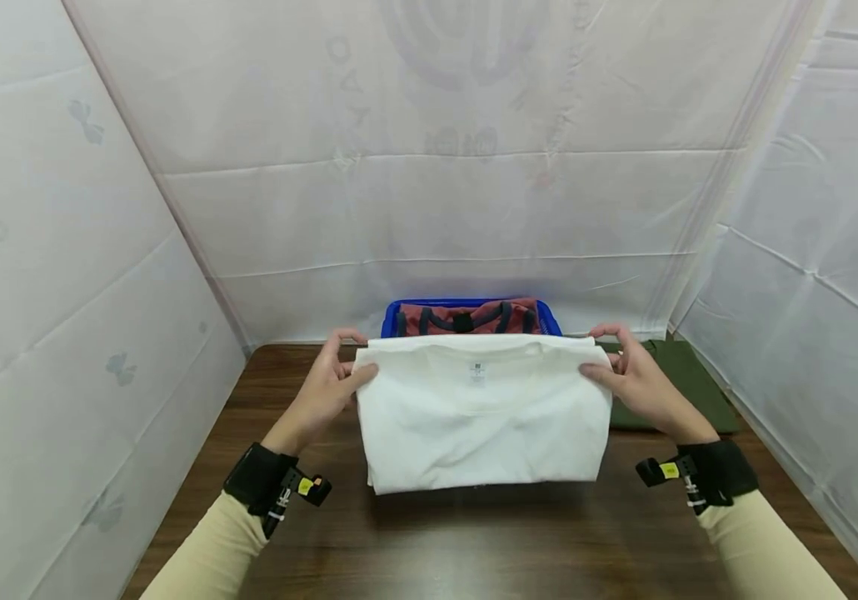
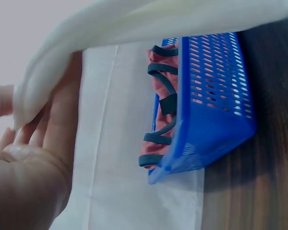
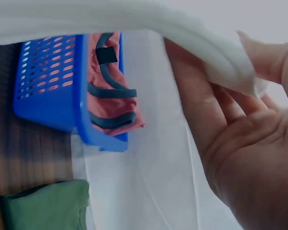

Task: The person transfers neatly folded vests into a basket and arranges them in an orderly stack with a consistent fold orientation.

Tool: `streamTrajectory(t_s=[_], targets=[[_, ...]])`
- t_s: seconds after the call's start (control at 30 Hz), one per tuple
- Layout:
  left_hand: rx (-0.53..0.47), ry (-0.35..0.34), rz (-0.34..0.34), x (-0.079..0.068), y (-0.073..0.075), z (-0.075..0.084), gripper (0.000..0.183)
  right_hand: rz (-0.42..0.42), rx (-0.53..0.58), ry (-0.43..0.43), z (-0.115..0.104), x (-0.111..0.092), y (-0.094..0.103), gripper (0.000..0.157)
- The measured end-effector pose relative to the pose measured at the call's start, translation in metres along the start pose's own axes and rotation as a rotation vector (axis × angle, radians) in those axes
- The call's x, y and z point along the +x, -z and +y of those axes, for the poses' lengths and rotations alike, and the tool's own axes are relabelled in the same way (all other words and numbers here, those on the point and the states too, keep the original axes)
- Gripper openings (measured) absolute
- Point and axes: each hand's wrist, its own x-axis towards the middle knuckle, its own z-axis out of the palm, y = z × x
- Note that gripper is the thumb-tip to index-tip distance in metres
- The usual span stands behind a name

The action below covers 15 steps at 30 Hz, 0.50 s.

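A folded white T-shirt [image 1: 481, 425] hangs above the table, its neckline and printed label facing me along the top. My left hand [image 1: 326, 385] pinches its upper left corner between thumb and fingers. At the upper right corner my right hand [image 1: 639, 385] grips it the same way. Behind the shirt stands a blue plastic basket [image 2: 216, 110] with slotted sides. Inside it lies a folded red garment [image 3: 110, 86] with dark bands, whose lower part the shirt and basket wall hide in the head view.
A folded dark green cloth [image 1: 687, 379] lies on the brown wooden table [image 1: 459, 550] at the back right, partly behind my right hand. White sheeting [image 1: 429, 208] walls the table at the back and both sides.
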Motion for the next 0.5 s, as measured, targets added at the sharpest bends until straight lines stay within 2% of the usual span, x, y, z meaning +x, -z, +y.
streamTrajectory(t_s=[0.13, 0.23, 0.37, 0.5], targets=[[0.013, -0.097, 0.088, 0.009, -0.002, 0.006, 0.035, 0.096, 0.041, 0.044, -0.009, 0.011, -0.003, 0.040], [0.038, -0.145, 0.146, 0.015, -0.003, 0.010, 0.032, 0.160, 0.033, 0.069, -0.015, 0.017, -0.005, 0.042], [0.072, -0.161, 0.212, 0.021, -0.004, 0.013, 0.030, 0.202, -0.039, 0.143, -0.020, 0.020, -0.006, 0.041], [0.083, -0.167, 0.272, 0.024, -0.003, 0.017, 0.022, 0.202, -0.108, 0.214, -0.024, 0.024, -0.006, 0.030]])
